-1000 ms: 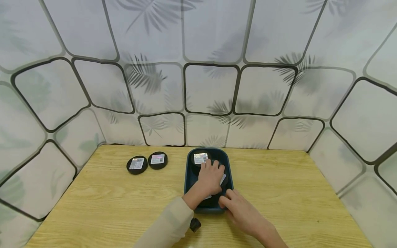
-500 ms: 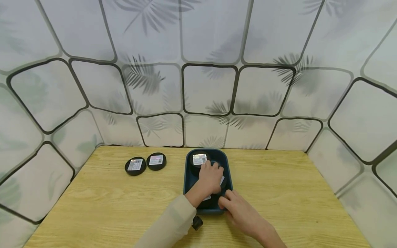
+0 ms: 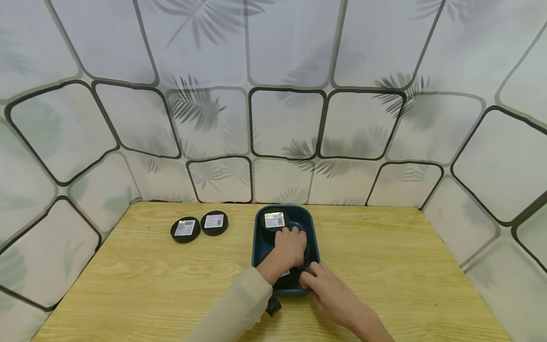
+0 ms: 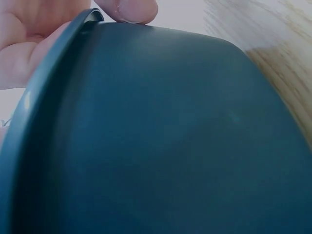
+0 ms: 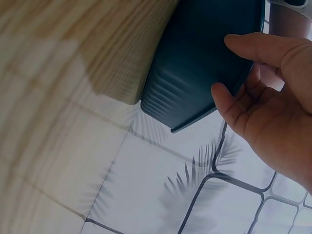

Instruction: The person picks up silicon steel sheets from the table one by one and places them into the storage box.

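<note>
A dark blue plastic bin (image 3: 287, 292) holds several black round discs with white labels. Palm down inside it, my left hand (image 3: 290, 248) curls its fingers over a black disc (image 3: 307, 251), mostly hidden beneath the hand. Another labelled disc (image 3: 274, 219) lies at the bin's far left corner. At the near right rim, my right hand (image 3: 331, 294) holds the bin; in the right wrist view its thumb and a finger bend against the outer wall. The left wrist view is filled by the bin's outer wall (image 4: 161, 122), with a fingertip touching it at the top.
Two black labelled discs, one at the left (image 3: 185, 229) and one closer to the bin (image 3: 214, 223), lie on the wooden table (image 3: 141, 280). Patterned curtain (image 3: 282, 123) surrounds the table at the back and sides. A small black device (image 3: 273, 307) sits by the left cuff.
My left hand has shifted slightly toward the near side inside the bin, and the label beside it has mostly gone from sight. My right hand stays at the rim.
</note>
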Motion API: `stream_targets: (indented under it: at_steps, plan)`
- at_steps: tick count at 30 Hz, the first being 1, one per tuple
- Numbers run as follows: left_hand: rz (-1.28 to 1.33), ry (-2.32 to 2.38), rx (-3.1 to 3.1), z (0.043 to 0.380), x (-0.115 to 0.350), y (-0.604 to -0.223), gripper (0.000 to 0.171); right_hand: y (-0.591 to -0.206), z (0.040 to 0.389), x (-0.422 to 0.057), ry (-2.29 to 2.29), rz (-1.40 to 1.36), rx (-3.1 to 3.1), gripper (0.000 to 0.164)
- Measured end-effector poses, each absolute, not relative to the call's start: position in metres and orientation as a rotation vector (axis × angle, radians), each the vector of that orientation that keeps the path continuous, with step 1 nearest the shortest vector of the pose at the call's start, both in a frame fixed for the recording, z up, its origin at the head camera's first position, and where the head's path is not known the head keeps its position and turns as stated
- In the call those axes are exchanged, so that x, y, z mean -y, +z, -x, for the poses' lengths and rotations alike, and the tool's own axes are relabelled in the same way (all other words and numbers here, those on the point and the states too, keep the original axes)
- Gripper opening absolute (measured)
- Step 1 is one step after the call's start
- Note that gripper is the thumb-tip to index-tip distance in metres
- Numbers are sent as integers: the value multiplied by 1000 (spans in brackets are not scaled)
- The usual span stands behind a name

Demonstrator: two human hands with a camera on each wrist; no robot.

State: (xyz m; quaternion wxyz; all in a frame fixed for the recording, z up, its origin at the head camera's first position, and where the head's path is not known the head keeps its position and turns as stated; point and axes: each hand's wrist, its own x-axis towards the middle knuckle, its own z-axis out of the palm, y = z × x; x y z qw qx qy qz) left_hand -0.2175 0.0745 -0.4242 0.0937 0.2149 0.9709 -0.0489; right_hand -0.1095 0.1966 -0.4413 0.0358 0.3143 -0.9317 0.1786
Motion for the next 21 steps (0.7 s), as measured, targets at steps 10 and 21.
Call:
stream_targets:
  at_steps: [10, 21]
  plan:
    - [-582, -114, -2805, 219, -77, -423, 62, -439, 109, -196, 540, -959, 2886, 30]
    - [-586, -69, -2776, 221, -75, -426, 66, -439, 108, -197, 544, -969, 2862, 29]
